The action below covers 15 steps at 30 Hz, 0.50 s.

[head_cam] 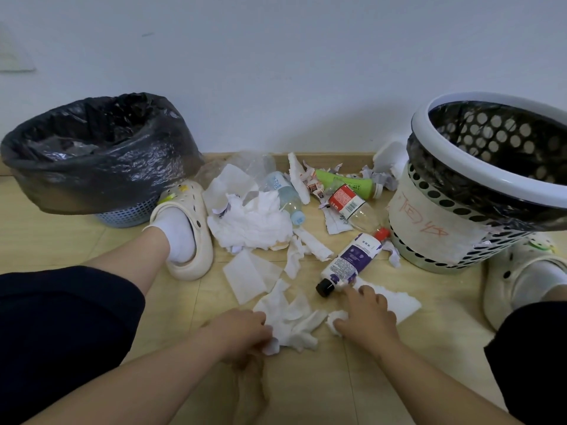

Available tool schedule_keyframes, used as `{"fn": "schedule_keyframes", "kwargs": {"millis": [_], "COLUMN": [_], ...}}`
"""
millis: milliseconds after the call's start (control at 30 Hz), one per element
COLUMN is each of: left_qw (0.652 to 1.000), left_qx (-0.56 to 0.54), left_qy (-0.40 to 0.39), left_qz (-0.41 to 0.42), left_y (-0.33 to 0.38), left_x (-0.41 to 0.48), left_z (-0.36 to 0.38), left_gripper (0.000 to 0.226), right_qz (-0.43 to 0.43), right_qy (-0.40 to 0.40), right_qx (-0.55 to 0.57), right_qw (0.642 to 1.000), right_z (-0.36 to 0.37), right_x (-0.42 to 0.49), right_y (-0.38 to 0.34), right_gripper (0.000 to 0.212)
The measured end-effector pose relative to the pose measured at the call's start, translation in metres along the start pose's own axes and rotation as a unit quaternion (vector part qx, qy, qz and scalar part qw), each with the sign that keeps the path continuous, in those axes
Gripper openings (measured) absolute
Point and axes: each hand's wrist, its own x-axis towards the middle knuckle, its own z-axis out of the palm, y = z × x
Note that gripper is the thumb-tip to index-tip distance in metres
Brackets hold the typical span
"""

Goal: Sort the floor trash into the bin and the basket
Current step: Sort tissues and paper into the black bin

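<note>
Floor trash (254, 225) lies scattered on the wood floor (322, 388) between the black-bagged bin (92, 167) at left and the white perforated basket (435, 228) at right. Mostly torn tissue, plus a clear bottle (287, 199), a red-label bottle (348, 204), a green bottle (346, 183) and a purple-label bottle (352, 259). Left hand (242, 331) grips the crumpled tissue (291, 320), fingers curled on its edge. Right hand (366, 317) pinches a small tissue wad (336, 319), near the purple-label bottle's black cap, over a flat tissue sheet (402, 303). Cream clog (187, 240) beside the bin.
</note>
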Motion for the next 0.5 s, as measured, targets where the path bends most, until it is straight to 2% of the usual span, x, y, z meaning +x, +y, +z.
{"fn": "schedule_keyframes", "kwargs": {"millis": [133, 200, 267, 333, 400, 500], "left_qw": [0.987, 0.960, 0.914, 0.870, 0.840, 0.814], "left_qx": [-0.096, -0.183, -0.268, -0.310, -0.329, -0.357], "left_qy": [0.098, 0.161, 0.235, 0.304, 0.344, 0.358], "left_qz": [-0.078, -0.137, -0.193, -0.235, -0.260, -0.286], "left_y": [-0.012, -0.017, -0.018, -0.019, -0.023, -0.031], "left_x": [0.005, 0.006, 0.005, 0.004, 0.004, 0.005], "left_z": [0.005, 0.005, -0.001, -0.011, -0.018, -0.023], "left_gripper": [0.023, 0.018, 0.007, 0.007, 0.011, 0.014], "right_qz": [-0.051, -0.095, -0.149, -0.198, -0.232, -0.271], "right_qy": [0.022, 0.062, 0.077, 0.037, -0.024, -0.049], "right_qx": [-0.012, -0.013, -0.005, -0.004, -0.035, -0.103], "right_qw": [0.998, 0.993, 0.986, 0.980, 0.972, 0.956], "right_z": [0.000, 0.000, 0.002, 0.005, 0.014, 0.030], "right_x": [-0.004, -0.008, -0.013, -0.017, -0.018, -0.015], "right_y": [-0.011, -0.021, -0.032, -0.046, -0.057, -0.062], "right_gripper": [0.056, 0.050, 0.055, 0.064, 0.067, 0.055]}}
